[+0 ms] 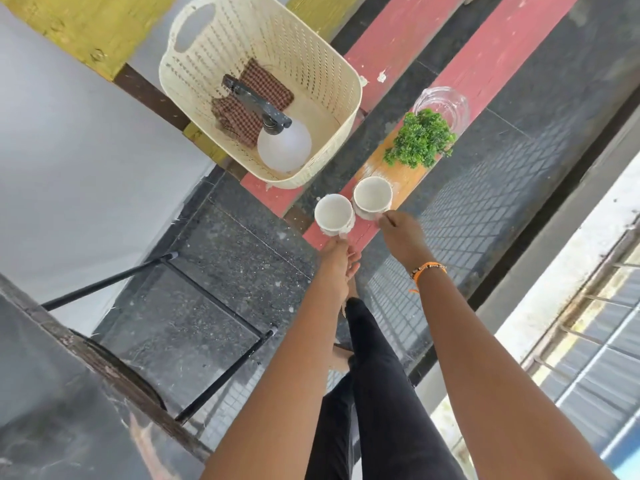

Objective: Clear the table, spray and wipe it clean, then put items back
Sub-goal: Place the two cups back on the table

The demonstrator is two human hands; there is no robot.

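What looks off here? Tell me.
The glass jar lies on its side on the bench plank, beside the green plant. White paint flecks mark the planks near the basket. Both cups look empty; nothing spilled.

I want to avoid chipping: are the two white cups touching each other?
Touching. In the head view the left cup and the right cup meet at their rims, with no gap visible between them.

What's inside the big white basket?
The basket holds a spray bottle with a dark nozzle, lying on a brown checked cloth. The bottle covers part of the cloth, so anything beneath them is hidden.
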